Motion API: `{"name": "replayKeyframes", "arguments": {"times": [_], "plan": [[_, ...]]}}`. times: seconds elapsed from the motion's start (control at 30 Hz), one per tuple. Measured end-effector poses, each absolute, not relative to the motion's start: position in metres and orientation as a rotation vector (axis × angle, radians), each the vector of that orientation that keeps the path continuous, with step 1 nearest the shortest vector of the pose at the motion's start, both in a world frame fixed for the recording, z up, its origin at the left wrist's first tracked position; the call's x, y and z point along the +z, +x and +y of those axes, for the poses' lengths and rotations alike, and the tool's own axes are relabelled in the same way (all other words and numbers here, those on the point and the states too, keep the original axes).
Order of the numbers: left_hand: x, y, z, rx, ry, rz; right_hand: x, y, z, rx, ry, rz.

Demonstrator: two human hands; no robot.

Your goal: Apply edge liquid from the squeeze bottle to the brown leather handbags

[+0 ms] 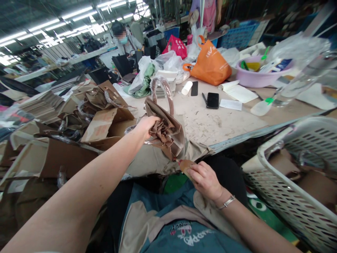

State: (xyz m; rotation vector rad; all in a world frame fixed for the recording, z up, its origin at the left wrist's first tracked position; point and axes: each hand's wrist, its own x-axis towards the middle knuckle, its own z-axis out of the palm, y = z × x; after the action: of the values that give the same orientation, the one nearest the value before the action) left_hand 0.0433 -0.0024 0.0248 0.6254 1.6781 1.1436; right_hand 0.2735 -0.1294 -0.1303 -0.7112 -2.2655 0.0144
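My left hand (147,127) is closed on a brown handbag (168,135), gripping crumpled material at its side. The bag is tilted at the table's near edge, and its plastic-wrapped handle (162,88) arches up behind it. In my right hand (205,179) is a small amber squeeze bottle (186,166) with a reddish tip. That tip points up at the bag's lower corner; whether it touches I cannot tell. Beneath the bag lies grey-beige cloth (150,160) that hangs over the table edge.
Left of me are several brown bags (65,158) and an open cardboard box (105,123). A white plastic basket (286,182) with brown pieces stands at right. On the table (205,126) are a black phone (212,100), an orange bag (210,63) and a purple basin (252,75). Another person (127,42) sits farther back.
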Motion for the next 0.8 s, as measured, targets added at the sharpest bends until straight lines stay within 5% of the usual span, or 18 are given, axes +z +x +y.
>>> {"name": "replayKeyframes", "arguments": {"times": [0.8], "plan": [[0.013, 0.046, 0.013, 1.109, 0.586, 1.596, -0.123, 0.295, -0.121, -0.151, -0.728, -2.243]]}}
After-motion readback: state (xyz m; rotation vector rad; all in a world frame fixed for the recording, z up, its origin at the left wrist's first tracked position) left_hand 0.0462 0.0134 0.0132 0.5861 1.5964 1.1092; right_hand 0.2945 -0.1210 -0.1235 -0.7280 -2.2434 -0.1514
